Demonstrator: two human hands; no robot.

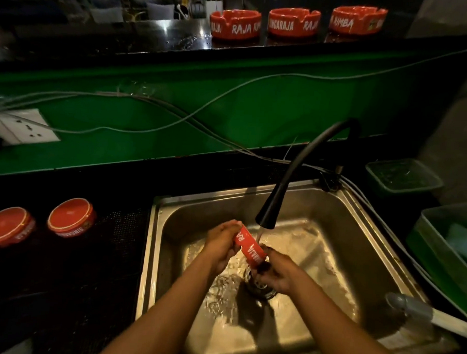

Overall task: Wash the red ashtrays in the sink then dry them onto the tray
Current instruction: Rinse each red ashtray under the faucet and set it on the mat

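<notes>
Over the steel sink (339, 233) both my hands hold one red ashtray (248, 247) on edge under the water running from the black faucet (268, 217). My left hand (222, 245) grips its upper left side. My right hand (276, 273) grips its lower end above the drain. Two red ashtrays lie upside down on the dark tray (97, 264) left of the sink, one at the far left (8, 226) and one nearer the sink (70, 217). Three more red ashtrays stand upright on the high back counter: left (235, 24), middle (293, 22) and right (358, 19).
Grey cables (176, 116) run across the green wall above a white socket (19, 127). A clear plastic container (401, 177) and a green tub (441, 253) stand right of the sink. A grey-handled tool (418, 310) rests on the sink's right rim.
</notes>
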